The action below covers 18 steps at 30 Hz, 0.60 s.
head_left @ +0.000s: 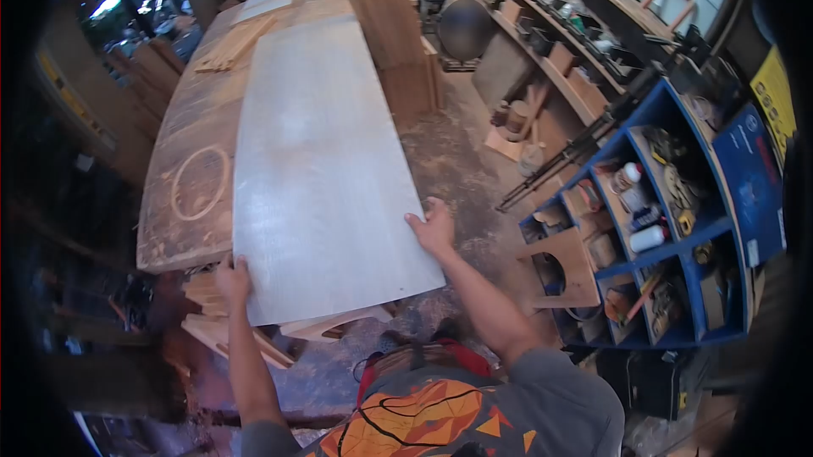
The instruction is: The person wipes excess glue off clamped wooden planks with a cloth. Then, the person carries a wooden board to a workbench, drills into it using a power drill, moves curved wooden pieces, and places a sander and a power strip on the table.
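A long, pale wooden panel (326, 160) stretches away from me over the workbench (182, 194), its near end sticking out past the bench's front edge. My left hand (234, 279) grips the panel's left edge close to the near corner, thumb on top. On the opposite edge, a little farther up, my right hand (434, 227) holds on with the thumb over the surface and the fingers partly hidden beneath. A thin wooden ring (201, 183) lies on the bench to the left of the panel.
Stacked boards (385, 25) stand at the bench's far right side. Wood strips (241, 44) lie on the bench, and more wood pieces (254, 340) sit below the panel. To my right are a blue shelf unit (673, 254) with tools and a black tripod (584, 144).
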Available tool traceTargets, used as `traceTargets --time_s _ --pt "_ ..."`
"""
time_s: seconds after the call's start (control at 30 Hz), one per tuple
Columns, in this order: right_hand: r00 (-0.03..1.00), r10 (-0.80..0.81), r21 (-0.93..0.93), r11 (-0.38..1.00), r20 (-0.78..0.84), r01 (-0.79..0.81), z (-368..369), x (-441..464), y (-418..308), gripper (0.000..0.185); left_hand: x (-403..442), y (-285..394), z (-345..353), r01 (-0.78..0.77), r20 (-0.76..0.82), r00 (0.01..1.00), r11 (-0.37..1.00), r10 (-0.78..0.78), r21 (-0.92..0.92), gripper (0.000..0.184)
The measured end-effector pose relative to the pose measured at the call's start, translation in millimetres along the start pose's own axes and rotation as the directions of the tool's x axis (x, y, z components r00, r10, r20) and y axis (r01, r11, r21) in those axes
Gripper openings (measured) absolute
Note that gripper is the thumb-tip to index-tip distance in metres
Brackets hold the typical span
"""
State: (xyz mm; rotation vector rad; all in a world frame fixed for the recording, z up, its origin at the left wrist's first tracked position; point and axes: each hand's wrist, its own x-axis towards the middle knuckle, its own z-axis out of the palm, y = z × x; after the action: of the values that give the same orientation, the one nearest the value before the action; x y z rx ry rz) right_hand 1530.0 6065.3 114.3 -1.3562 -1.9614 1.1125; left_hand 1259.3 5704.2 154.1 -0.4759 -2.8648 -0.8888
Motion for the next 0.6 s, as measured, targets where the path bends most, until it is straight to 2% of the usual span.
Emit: traceTargets --time_s 0.07,0.1,0.13,0.2,0.23,0.3,0.4,0.53,0.6 --pt "0.99 -0.12 0.007 0.993 0.08 0.119 -5.0 4.6 6.1 0.064 -25.8 18.0 -7.2 -0.158 -0.189 0.968 0.986 0.164 0.05 0.034" --pt "0.956 -0.295 -0.025 0.955 0.009 0.295 -5.0 -6.6 23.3 0.059 -48.1 6.8 4.2 -0.234 -0.279 0.928 0.969 0.247 0.079 0.039" --pt "0.92 -0.385 0.049 0.923 0.078 0.382 -15.6 -22.2 31.8 0.058 -85.3 22.6 4.4 -0.131 -0.257 0.96 0.99 0.112 -0.059 0.044" --pt "0.86 -0.476 -0.059 0.868 0.186 0.493 -45.7 -69.1 29.5 0.06 -137.5 17.6 20.8 -0.234 -0.235 0.934 0.957 0.27 0.17 0.046" --pt "0.868 -0.46 -0.069 0.875 0.184 0.478 -50.2 -87.2 29.8 0.06 -148.0 18.3 34.7 -0.24 -0.237 0.933 0.958 0.272 0.154 0.046" --pt "0.871 -0.46 -0.084 0.874 0.172 0.478 -49.3 -98.2 29.9 0.059 -151.6 21.3 66.5 -0.081 -0.282 0.944 0.945 0.175 0.316 0.048" --pt "0.924 -0.375 -0.063 0.923 0.07 0.379 -28.3 -85.7 19.6 0.047 -133.8 22.8 78.0 -0.057 -0.307 0.939 0.949 0.157 0.311 0.049" --pt "0.907 -0.42 -0.192 0.889 0.019 0.415 1.2 -39.1 15.2 0.043 -97.2 32.9 91.3 -0.097 -0.248 0.953 0.954 0.171 0.285 0.046" --pt "0.854 -0.518 -0.216 0.838 -0.034 0.5 17.0 -11.7 17.2 0.041 -72.9 43.8 102.9 -0.046 -0.287 0.948 0.95 0.139 0.309 0.044"
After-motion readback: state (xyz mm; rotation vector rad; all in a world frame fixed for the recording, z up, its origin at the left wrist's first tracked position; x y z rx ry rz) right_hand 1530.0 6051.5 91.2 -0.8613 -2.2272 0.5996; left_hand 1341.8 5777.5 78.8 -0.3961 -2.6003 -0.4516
